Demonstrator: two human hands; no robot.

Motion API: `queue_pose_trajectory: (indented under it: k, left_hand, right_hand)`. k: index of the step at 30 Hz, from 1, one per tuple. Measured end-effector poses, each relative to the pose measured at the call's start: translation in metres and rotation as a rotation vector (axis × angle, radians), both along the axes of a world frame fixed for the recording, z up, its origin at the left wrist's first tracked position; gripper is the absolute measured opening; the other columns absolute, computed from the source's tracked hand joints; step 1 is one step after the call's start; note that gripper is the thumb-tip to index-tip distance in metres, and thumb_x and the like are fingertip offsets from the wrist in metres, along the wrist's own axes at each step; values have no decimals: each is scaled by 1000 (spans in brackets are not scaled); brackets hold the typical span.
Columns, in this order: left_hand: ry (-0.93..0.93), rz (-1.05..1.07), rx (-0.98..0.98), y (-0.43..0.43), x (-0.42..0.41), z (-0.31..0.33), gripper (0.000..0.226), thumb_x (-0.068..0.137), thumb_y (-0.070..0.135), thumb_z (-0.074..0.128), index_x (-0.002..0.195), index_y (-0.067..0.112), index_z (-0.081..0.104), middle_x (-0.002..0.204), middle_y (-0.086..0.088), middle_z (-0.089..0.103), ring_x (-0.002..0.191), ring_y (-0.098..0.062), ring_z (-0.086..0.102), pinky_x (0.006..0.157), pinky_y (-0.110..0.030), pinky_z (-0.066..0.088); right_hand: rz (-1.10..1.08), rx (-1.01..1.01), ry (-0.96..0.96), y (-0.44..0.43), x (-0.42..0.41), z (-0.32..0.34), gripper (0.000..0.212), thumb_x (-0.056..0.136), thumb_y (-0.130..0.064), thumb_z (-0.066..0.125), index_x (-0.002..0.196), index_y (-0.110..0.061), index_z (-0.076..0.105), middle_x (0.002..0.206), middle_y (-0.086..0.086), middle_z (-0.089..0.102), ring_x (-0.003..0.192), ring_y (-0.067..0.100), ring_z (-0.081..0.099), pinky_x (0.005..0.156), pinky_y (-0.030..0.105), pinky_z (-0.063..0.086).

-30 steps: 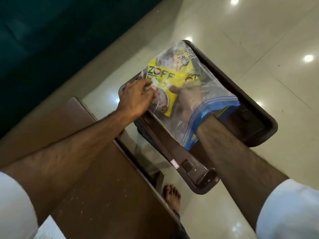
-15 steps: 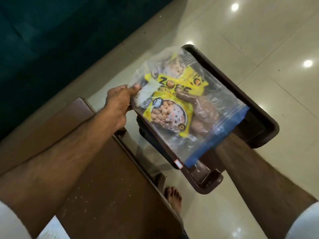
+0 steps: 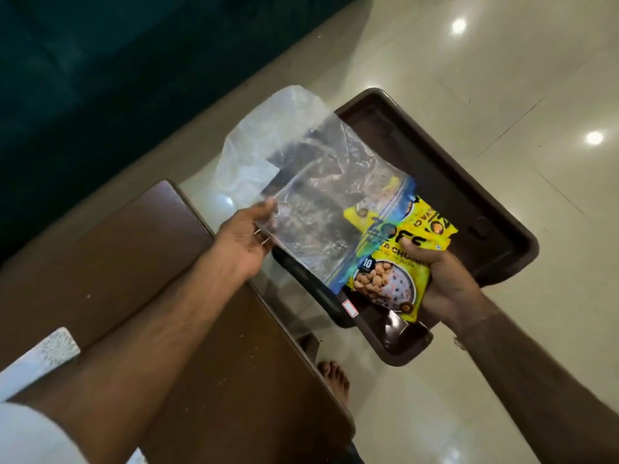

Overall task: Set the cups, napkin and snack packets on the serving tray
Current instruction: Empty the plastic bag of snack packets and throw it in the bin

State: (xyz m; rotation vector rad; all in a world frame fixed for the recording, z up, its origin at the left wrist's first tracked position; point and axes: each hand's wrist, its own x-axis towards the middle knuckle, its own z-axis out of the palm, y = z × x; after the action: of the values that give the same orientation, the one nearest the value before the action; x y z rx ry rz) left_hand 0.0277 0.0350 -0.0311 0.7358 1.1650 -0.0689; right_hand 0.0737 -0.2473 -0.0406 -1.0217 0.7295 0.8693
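A dark brown serving tray (image 3: pixel 469 182) lies below my hands. My left hand (image 3: pixel 246 237) pinches the closed end of a clear zip bag (image 3: pixel 311 195) with a blue seal strip, holding it above the tray. My right hand (image 3: pixel 445 279) grips yellow snack packets (image 3: pixel 395 276) that are mostly out of the bag's mouth, just over the tray's near end. I see no cups or napkin on the tray.
A brown wooden table (image 3: pixel 201 329) with a glass edge sits at the left, under my left arm. A white patterned item (image 3: pixel 43 353) lies at its near left. My bare foot (image 3: pixel 335 380) stands on the glossy tiled floor. A dark teal sofa (image 3: pixel 100 78) fills the upper left.
My right hand, which was inside the bag, has drawn the yellow packets out through the bag's mouth toward me. The left hand lifted and tilted the bag, which now looks nearly empty.
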Motion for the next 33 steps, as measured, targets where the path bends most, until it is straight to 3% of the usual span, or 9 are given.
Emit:
queue_pose_trajectory:
  k: [3,7,14,17,20,22,25,29,33]
  left_hand:
    - [-116,136,-47,11,-2,5,18,85,11,65,68,14,65,72,-2,65,66,-19,62,67,-29,51]
    - [-360,211,-172,39,-15,21,20,89,15,52,70,15,58,109,-9,72,108,-29,67,101,-41,49]
    - [-517,179,-204,60,-30,37,14,91,13,41,95,13,54,129,-21,64,117,-40,63,99,-55,49]
    - [-532,126,-209,60,-38,39,18,89,12,44,93,9,62,120,-21,69,111,-39,66,97,-57,50]
    - [-501,38,-223,57,-41,41,20,87,13,45,85,8,64,93,-14,74,91,-33,70,92,-53,53]
    - [-465,-31,-224,54,-39,43,16,85,13,49,83,9,64,90,-13,74,87,-32,71,85,-50,57]
    - [-404,-124,-176,53,-32,54,9,77,16,64,83,12,69,96,-10,74,89,-29,72,76,-43,59]
    - [-277,-205,9,61,-21,81,20,75,28,78,91,17,73,92,-6,73,73,-22,73,71,-37,61]
    - [-319,-131,219,90,-27,120,51,76,14,77,122,8,57,85,-9,70,61,-18,69,63,-35,62]
  right_hand:
    - [-72,14,22,4,1,0,44,96,-9,56,140,-9,57,135,16,65,123,40,62,102,63,45]
    - [-92,-36,11,20,8,0,42,93,-5,60,135,-6,61,129,19,68,116,43,66,98,65,48]
    - [-178,-195,-77,33,12,-2,40,87,-2,70,127,-3,65,121,19,72,109,41,70,95,65,50]
    - [-160,-546,-234,35,16,-3,55,76,-4,82,127,-1,61,125,19,68,114,37,67,101,56,51]
    - [-15,-1140,-528,36,22,14,81,73,-46,83,137,-13,47,143,12,49,133,33,48,105,41,39]
    - [42,-842,-714,43,36,33,82,74,-64,70,138,-19,48,140,6,55,127,23,55,105,39,42]
    - [361,-241,-645,63,64,65,88,79,-66,70,151,-27,38,138,-4,62,123,16,62,105,49,48]
    - [629,-138,-995,94,78,100,70,90,-4,71,148,-27,37,126,-14,64,107,8,67,74,31,60]
    - [554,-235,-1073,134,75,141,75,95,0,63,151,-28,23,92,-2,70,68,4,67,59,20,56]
